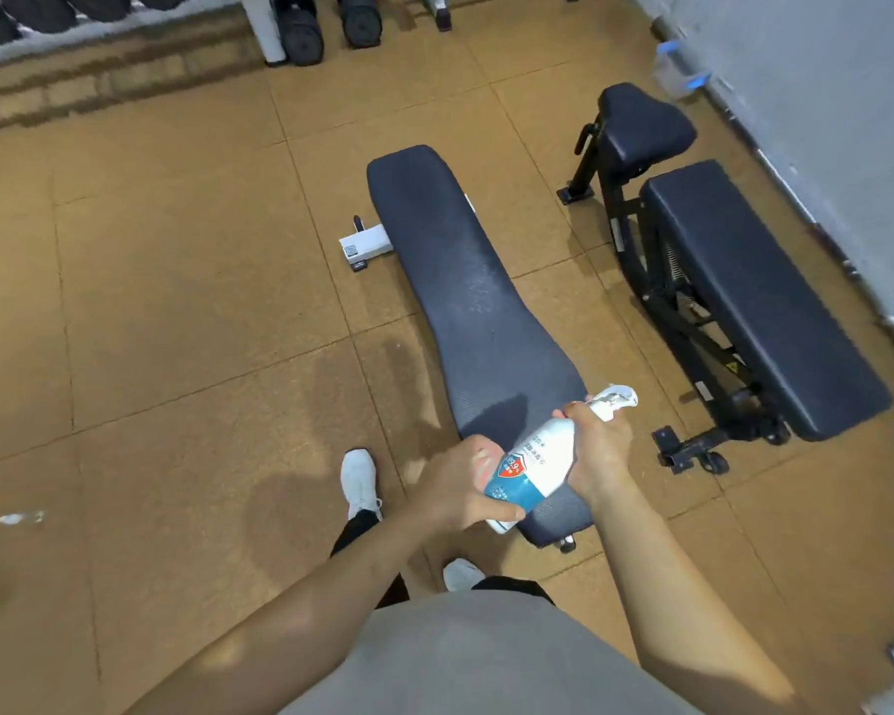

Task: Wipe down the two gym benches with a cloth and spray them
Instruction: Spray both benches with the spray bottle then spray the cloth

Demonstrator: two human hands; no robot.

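Step, by my reading: spraying the middle bench [460, 281]. Spray bottle [538, 467] hangs over its near end; left hand [460, 482] grasps the base, right hand [597, 446] the neck at the trigger. Next, likely: aim down, squeeze; right bench [744, 291] follows.

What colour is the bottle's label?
The bottle is white, its label teal-blue with a red shield badge. The head view shows it best.
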